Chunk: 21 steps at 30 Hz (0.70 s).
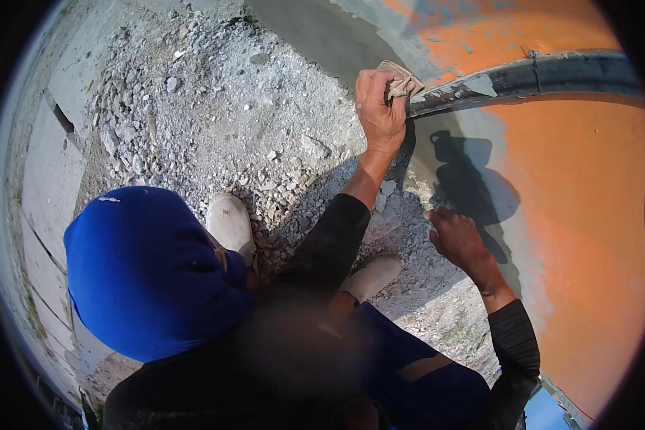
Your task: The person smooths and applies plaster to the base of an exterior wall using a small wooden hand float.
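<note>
The left hand (381, 118) grips a crumpled beige cloth (404, 80) by the far dark pipe (580, 74). Nearer, right, the right hand (460, 238) curls; whether around something, I cannot tell.

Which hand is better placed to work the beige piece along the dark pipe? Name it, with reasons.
Probably the left hand: it grips the beige piece beside the dark pipe. The right hand is farther from both.

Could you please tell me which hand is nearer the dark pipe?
Left. The left hand holds a crumpled cloth by the end of the dark pipe; the right hand is apart from it, lower in the picture.
</note>
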Motion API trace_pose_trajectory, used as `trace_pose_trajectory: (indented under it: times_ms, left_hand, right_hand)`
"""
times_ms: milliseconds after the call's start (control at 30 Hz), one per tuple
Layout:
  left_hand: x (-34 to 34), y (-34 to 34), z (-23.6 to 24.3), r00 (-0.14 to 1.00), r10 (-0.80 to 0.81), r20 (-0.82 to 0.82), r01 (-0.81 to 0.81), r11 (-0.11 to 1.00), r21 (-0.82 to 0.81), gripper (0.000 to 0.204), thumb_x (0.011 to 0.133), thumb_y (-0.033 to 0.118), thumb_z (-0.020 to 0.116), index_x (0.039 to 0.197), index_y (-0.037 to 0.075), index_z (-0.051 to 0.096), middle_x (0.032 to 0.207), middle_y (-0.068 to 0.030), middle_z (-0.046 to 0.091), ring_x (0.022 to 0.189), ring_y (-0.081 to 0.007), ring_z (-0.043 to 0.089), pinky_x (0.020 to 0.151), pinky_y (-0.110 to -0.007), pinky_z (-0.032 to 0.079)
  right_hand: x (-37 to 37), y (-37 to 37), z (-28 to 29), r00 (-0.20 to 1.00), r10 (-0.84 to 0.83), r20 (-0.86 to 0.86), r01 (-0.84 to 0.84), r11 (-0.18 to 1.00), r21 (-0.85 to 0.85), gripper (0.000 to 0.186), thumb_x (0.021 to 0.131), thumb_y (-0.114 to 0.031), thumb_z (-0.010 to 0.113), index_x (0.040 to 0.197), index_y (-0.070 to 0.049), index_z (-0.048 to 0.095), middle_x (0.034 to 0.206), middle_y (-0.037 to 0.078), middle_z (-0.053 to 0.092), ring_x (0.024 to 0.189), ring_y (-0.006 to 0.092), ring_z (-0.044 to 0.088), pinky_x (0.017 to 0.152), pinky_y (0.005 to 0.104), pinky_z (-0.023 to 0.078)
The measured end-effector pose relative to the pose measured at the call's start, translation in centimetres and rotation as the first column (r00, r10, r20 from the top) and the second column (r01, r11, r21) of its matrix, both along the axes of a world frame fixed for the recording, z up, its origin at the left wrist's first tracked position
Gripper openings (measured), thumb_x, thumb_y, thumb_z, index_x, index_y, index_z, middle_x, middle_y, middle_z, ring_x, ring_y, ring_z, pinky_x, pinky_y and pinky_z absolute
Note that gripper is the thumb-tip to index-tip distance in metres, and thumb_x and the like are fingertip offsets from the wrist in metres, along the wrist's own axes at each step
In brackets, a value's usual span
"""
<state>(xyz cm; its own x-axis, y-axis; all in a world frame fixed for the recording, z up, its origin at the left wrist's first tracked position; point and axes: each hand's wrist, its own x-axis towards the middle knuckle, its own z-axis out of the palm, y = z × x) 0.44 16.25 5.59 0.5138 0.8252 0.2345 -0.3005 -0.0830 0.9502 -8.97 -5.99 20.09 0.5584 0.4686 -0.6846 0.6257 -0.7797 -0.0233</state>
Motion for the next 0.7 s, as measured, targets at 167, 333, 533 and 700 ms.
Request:
trace_pose_trajectory:
  times_ms: [167, 333, 533, 700]
  left_hand:
    - [-0.8, 0.9, -1.5, 0.997, 0.011, -0.077, 0.004, 0.983, 0.186, 0.022, 0.089, 0.009, 0.085, 0.102, 0.006, 0.067, 0.097, -0.0095, 0.06, 0.093, -0.0331, 0.059, 0.083, -0.043, 0.047]
    - [0.0, 1.1, 0.1, 1.0, 0.006, -0.019, -0.001, 0.96, 0.28, 0.02, 0.092, 0.011, 0.081, 0.102, 0.006, 0.065, 0.096, -0.011, 0.058, 0.09, -0.0351, 0.057, 0.081, -0.045, 0.046]
    - [-0.6, 1.3, -3.5, 0.994, -0.006, -0.112, 0.043, 0.941, 0.335, 0.022, 0.093, 0.014, 0.081, 0.102, 0.005, 0.063, 0.094, -0.0127, 0.056, 0.089, -0.036, 0.057, 0.078, -0.046, 0.046]
    - [0.7, 1.7, -0.9, 1.0, 0.017, 0.008, -0.019, 0.916, 0.401, 0.024, 0.094, 0.017, 0.082, 0.102, 0.005, 0.063, 0.093, -0.0118, 0.055, 0.086, -0.0342, 0.056, 0.076, -0.045, 0.045]
  right_hand:
    - [0.0, 0.3, 0.4, 0.983, 0.042, -0.179, -0.048, 0.999, -0.025, 0.034, 0.095, -0.019, 0.076, 0.125, -0.004, 0.069, 0.117, 0.019, 0.074, 0.112, 0.0413, 0.073, 0.095, 0.0535, 0.058]
    - [2.4, 1.5, -1.7, 0.999, 0.045, -0.009, -0.042, 0.985, 0.167, 0.035, 0.095, -0.019, 0.076, 0.123, -0.003, 0.063, 0.115, 0.02, 0.073, 0.111, 0.0436, 0.072, 0.093, 0.0551, 0.057]
    - [2.4, -1.9, -6.3, 0.996, 0.081, -0.039, -0.07, 0.969, 0.237, 0.042, 0.1, -0.024, 0.072, 0.137, -0.007, 0.064, 0.135, 0.023, 0.07, 0.119, 0.0456, 0.069, 0.101, 0.0533, 0.056]
    - [0.6, -4.7, -7.0, 0.999, 0.034, -0.027, -0.029, 0.985, 0.173, 0.046, 0.098, -0.024, 0.074, 0.141, -0.011, 0.064, 0.135, 0.019, 0.07, 0.122, 0.042, 0.068, 0.108, 0.0549, 0.051]
